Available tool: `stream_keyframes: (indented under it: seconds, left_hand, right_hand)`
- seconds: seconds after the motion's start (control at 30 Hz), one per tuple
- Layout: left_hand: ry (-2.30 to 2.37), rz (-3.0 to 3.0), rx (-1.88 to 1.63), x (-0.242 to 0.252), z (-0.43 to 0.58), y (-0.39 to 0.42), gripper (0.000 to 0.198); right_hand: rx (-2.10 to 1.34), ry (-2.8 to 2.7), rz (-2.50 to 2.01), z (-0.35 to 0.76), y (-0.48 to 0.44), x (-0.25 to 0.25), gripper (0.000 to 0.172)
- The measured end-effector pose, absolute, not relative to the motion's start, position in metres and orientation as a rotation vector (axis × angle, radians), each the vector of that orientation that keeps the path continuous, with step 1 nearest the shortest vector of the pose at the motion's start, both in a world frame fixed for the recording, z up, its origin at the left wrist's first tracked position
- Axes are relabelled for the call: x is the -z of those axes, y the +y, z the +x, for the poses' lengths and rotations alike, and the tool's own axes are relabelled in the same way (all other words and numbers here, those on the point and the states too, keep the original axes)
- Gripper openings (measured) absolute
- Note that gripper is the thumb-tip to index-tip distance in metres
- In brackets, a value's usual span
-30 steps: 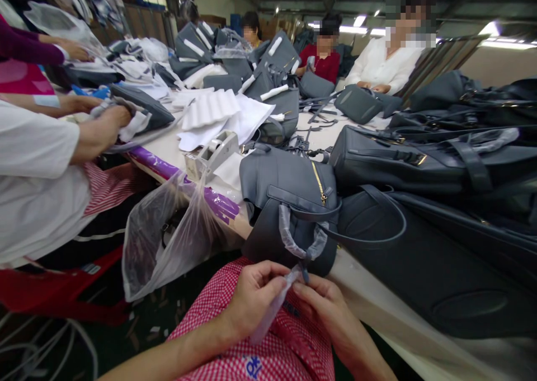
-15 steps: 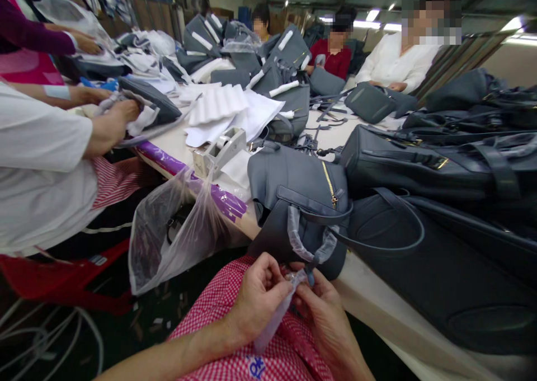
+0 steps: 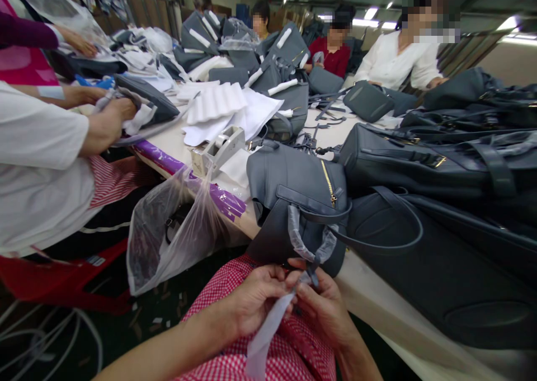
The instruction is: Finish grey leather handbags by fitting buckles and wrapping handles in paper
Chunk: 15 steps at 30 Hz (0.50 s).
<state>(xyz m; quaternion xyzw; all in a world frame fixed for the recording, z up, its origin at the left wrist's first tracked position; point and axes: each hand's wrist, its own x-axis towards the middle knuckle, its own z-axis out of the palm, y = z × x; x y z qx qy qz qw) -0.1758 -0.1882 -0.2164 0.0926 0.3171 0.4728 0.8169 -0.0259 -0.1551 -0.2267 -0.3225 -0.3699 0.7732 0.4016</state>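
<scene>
Head view. My left grip [image 3: 258,298] and right grip [image 3: 322,305] both pinch the strip [image 3: 264,335], just below the handle [image 3: 296,233] of the bag [image 3: 285,171] at the tabletop [image 3: 172,146] edge. The strip's tail now hangs flatter and lower; wrapping, I judge, remains unfinished.

Backpack [image 3: 296,174] here on the table [image 3: 171,146] edge | tape dispenser [image 3: 220,150] sits left | plastic bag [image 3: 161,247] hangs below | handbag [image 3: 403,154] right
</scene>
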Motion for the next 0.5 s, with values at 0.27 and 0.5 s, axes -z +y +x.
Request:
stream_keyframes:
  seconds: [0.27, 0.5]
  left_hand:
    - [0.48, 0.067, -0.75, 0.222, -0.171, -0.185, 0.02]
    - [1.095, 0.92, -0.943, 0.227, -0.193, -0.189, 0.024]
  right_hand:
    - [-1.862, -0.822, -0.87, -0.029, -0.156, 0.251, 0.038]
    - [-1.225, -1.557, -1.389, 0.01, -0.158, 0.231, 0.041]
